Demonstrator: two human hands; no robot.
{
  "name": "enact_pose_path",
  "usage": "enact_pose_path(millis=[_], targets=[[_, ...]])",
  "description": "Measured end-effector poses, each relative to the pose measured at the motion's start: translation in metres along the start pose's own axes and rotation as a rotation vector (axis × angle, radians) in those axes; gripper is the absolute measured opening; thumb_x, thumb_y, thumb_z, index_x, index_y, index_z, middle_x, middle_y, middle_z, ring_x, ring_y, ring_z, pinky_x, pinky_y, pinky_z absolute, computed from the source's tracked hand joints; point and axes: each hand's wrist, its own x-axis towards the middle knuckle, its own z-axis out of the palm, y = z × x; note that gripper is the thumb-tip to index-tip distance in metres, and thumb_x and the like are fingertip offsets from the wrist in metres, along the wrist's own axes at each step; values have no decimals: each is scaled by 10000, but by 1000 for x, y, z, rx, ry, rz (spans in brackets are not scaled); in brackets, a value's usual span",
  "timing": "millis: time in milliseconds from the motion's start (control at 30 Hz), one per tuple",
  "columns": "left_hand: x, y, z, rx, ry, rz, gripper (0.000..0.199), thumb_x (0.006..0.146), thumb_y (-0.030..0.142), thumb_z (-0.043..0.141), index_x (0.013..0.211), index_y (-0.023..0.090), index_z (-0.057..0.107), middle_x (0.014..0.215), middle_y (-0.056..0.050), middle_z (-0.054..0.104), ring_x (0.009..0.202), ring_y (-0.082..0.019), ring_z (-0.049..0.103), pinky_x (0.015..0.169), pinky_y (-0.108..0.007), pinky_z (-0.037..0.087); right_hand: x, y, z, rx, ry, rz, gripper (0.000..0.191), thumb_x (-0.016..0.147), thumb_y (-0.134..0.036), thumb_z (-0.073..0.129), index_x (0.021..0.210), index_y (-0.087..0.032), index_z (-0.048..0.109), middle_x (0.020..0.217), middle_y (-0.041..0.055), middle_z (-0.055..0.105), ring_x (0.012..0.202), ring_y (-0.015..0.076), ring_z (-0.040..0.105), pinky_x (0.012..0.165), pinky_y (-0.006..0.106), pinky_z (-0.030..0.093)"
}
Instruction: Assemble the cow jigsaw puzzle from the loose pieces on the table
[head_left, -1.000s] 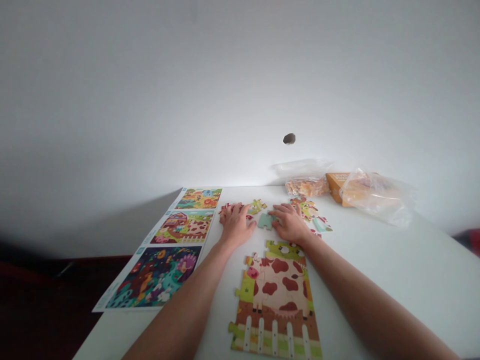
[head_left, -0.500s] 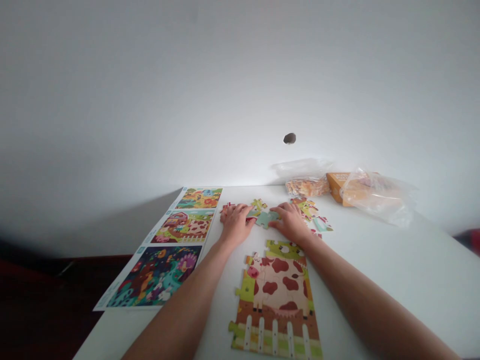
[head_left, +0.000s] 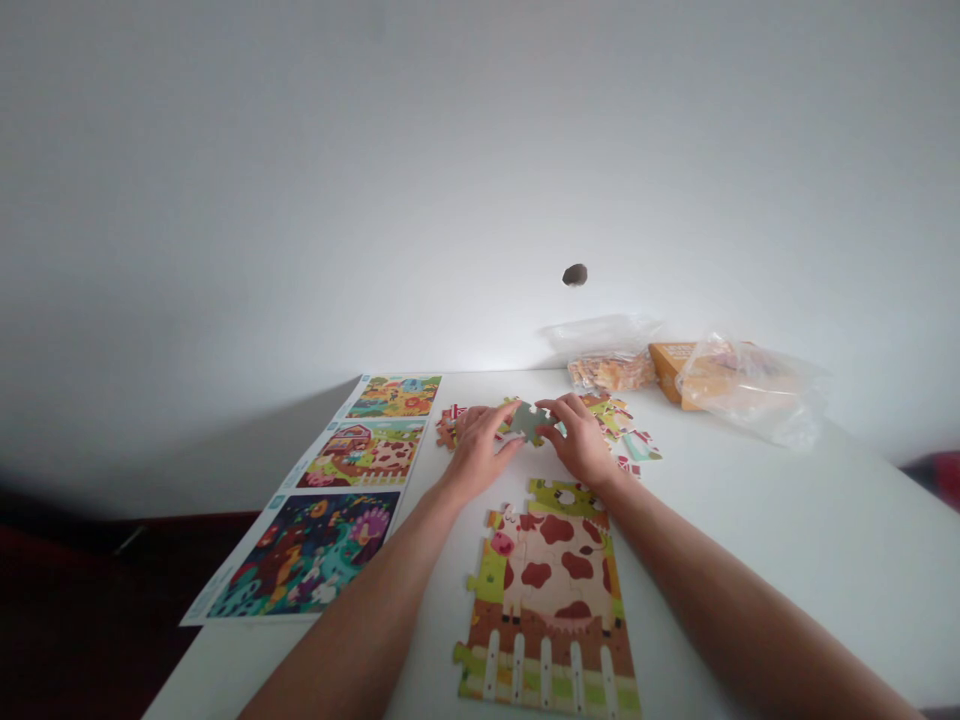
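Note:
A pale green puzzle piece (head_left: 531, 422) is between my two hands, above the loose pieces at the back of the table. My right hand (head_left: 579, 438) pinches its right side between thumb and fingers. My left hand (head_left: 481, 443) is at its left side, thumb and fingers apart, the fingertips close to its edge. Nearer me lies a joined puzzle section (head_left: 555, 590) with a spotted cow, a white fence and a sheep. Loose pieces (head_left: 448, 428) lie left of and partly under my left hand; more loose pieces (head_left: 641, 446) lie right of my right hand.
A sheet with three pictures (head_left: 360, 455) lies along the table's left edge. At the back right are a clear bag of pieces (head_left: 611, 372), an orange box (head_left: 670, 372) and a crumpled clear bag (head_left: 772, 390) partly over the box. A white wall (head_left: 300, 200) rises behind the table (head_left: 787, 560).
The pale green piece has been raised and tilted up, with my right hand on it. My left hand has turned and its thumb has moved toward the piece. The view has shifted slightly.

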Motion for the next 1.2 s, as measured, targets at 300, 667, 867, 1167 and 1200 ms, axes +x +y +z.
enact_pose_path(millis=[300, 667, 867, 1167, 1200], targets=[[5, -6, -7, 183, 166, -325, 438, 908, 144, 448, 1308, 252, 588, 991, -68, 678, 962, -240, 604, 932, -405, 426, -1, 6, 3, -62, -29, 53, 178, 928, -202, 561, 1002, -203, 723, 916, 64, 616, 837, 186, 600, 801, 293, 465], [0, -3, 1, 386, -30, -238, 453, 792, 487, 705, 1221, 357, 638, 1389, -48, 552, 1282, -362, 402, 1042, -554, 301, -1, 8, 1, -220, -91, 114, 195, 958, -247, 532, 884, -208, 707, 901, 55, 714, 887, 199, 622, 840, 291, 418], [2, -12, 2, 309, -38, -274, 474, 753, 459, 754, 1182, 283, 658, 1208, -53, 670, 1148, -298, 533, 976, -423, 412, -2, 4, 1, -319, -135, 184, 275, 971, -287, 465, 813, -195, 671, 816, 57, 717, 760, 185, 640, 718, 262, 402], [4, -11, -1, 237, 27, -225, 257, 902, 403, 611, 1083, 244, 697, 1072, -48, 727, 1016, -229, 626, 924, -343, 453, 1, -2, -3, -403, -111, 234, 290, 954, -276, 466, 737, -192, 640, 763, 72, 709, 748, 197, 634, 737, 280, 394], [4, -12, -2, 232, 32, -219, 243, 932, 399, 568, 1055, 238, 701, 1041, -50, 734, 992, -221, 637, 904, -331, 457, 1, -3, -3, -396, -112, 233, 286, 953, -275, 466, 742, -193, 641, 767, 71, 710, 754, 198, 635, 739, 280, 395]])
